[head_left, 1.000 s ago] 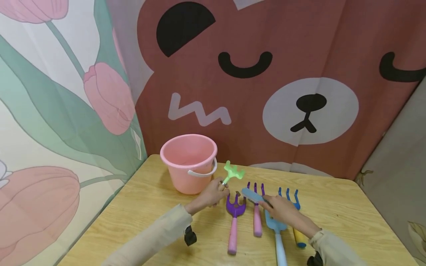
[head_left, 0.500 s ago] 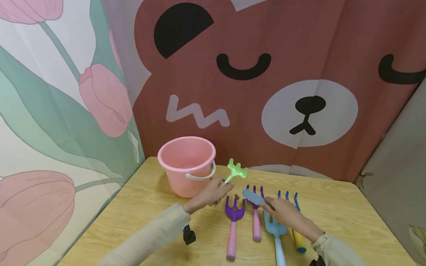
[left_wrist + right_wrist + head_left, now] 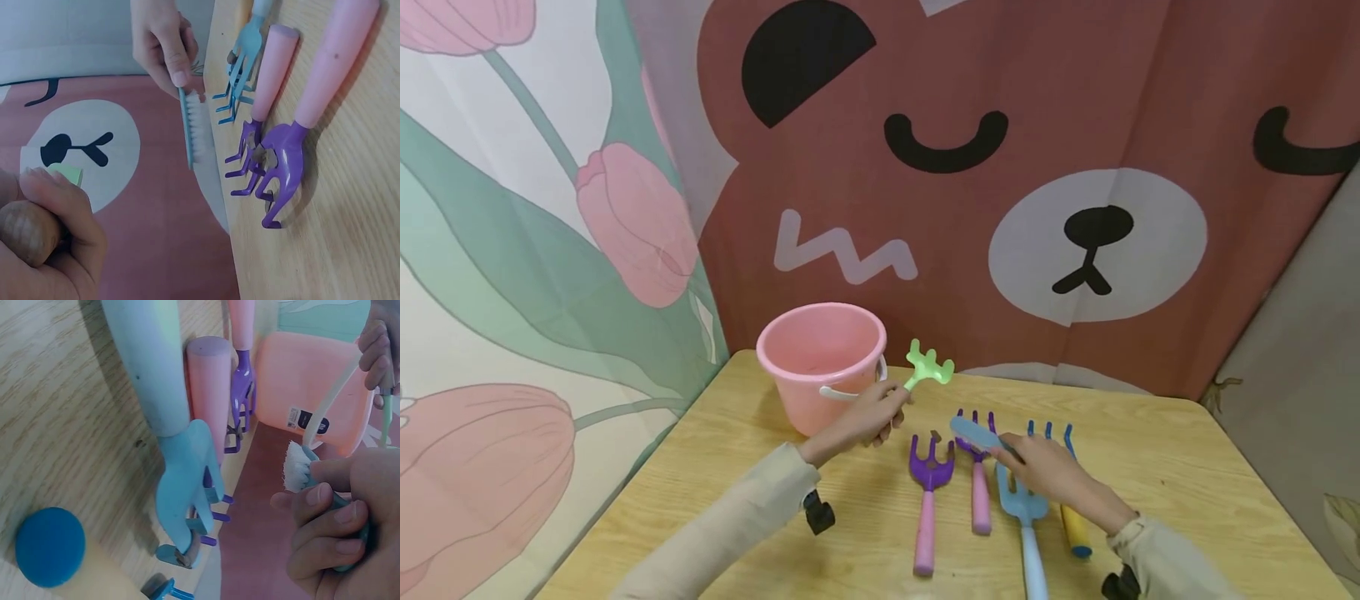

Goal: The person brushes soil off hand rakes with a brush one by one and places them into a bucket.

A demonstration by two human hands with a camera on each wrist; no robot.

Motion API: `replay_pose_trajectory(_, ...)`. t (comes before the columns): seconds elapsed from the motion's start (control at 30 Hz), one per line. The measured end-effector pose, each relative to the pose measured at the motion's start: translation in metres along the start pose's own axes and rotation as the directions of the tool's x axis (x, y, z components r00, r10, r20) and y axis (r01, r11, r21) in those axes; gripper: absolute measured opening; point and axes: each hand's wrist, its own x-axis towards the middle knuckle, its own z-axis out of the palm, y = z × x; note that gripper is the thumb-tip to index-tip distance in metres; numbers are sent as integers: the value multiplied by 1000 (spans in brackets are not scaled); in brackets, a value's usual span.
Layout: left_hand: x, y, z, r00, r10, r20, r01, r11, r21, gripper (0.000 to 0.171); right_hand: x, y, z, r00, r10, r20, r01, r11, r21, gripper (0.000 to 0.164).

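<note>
In the head view my left hand (image 3: 874,414) grips a small hand rake with a green head (image 3: 929,367), raised before the pink bucket (image 3: 820,392). The rake's rounded wooden handle end (image 3: 28,232) pokes out of that fist in the left wrist view. My right hand (image 3: 1048,467) holds a blue brush (image 3: 976,433) above the tools; its white bristles (image 3: 295,467) show in the right wrist view. Below lie a purple fork with a pink handle (image 3: 926,533), a purple rake with a pink handle (image 3: 981,500) and a light blue fork (image 3: 1032,550). Rake and brush are apart.
A blue rake with a yellow handle (image 3: 1077,533) lies at the right, partly behind my right hand. Brown bits (image 3: 265,157) cling to the purple fork's tines. The wooden table (image 3: 1180,500) ends at a bear-print curtain (image 3: 955,233). The bucket's white handle (image 3: 838,393) hangs in front.
My left hand has lifted the green rake a little, and it now overlaps the bucket's front. The right hand with the brush has hardly moved. The head view has shifted slightly.
</note>
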Motion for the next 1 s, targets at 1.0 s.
replay_pose_trajectory(1.0, -6, 43, -46, 985, 58, -162, -39, 992, 118, 36, -5, -8, -3, 999, -3, 34, 2, 1000, 28, 42)
